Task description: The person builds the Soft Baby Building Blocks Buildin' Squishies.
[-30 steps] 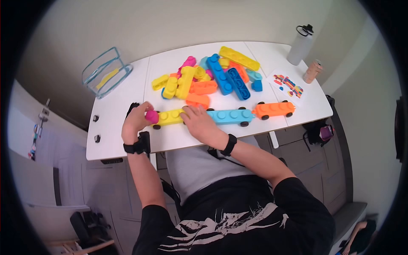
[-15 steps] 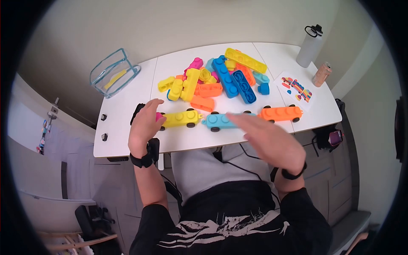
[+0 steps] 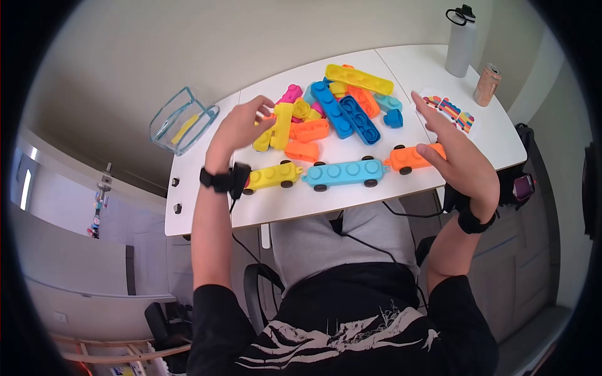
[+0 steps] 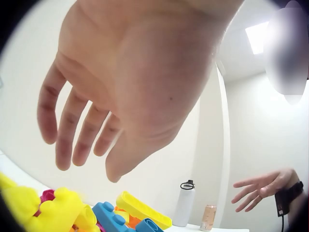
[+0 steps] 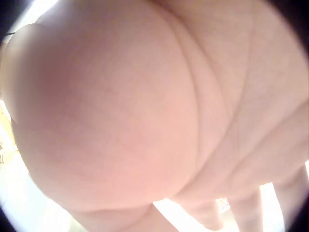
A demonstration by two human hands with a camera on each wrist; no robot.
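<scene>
Three wheeled toy train cars stand in a row on the white table (image 3: 370, 194): yellow (image 3: 273, 176), light blue (image 3: 345, 173) and orange (image 3: 406, 155). My left hand (image 3: 241, 130) hangs over the left end of a block pile, its fingers loosely bent and holding nothing; the left wrist view shows its palm above yellow blocks (image 4: 58, 212). The wrist camera covers the yellow car's left end. Raised over the orange car, my right hand (image 3: 461, 156) has straight, spread fingers and an empty palm, and it hides that car's right end.
Behind the cars lies the pile, with a long blue block (image 3: 332, 109), a long yellow block (image 3: 359, 79) and orange blocks (image 3: 309, 130). A picture sheet (image 3: 461, 113), a can (image 3: 488, 84) and a bottle (image 3: 461, 50) are at right. A clear case (image 3: 182, 125) stands at left.
Both hands have come off the cars. The left hand left the pink piece at the yellow car and rose toward the pile; the right swung right, over the orange car.
</scene>
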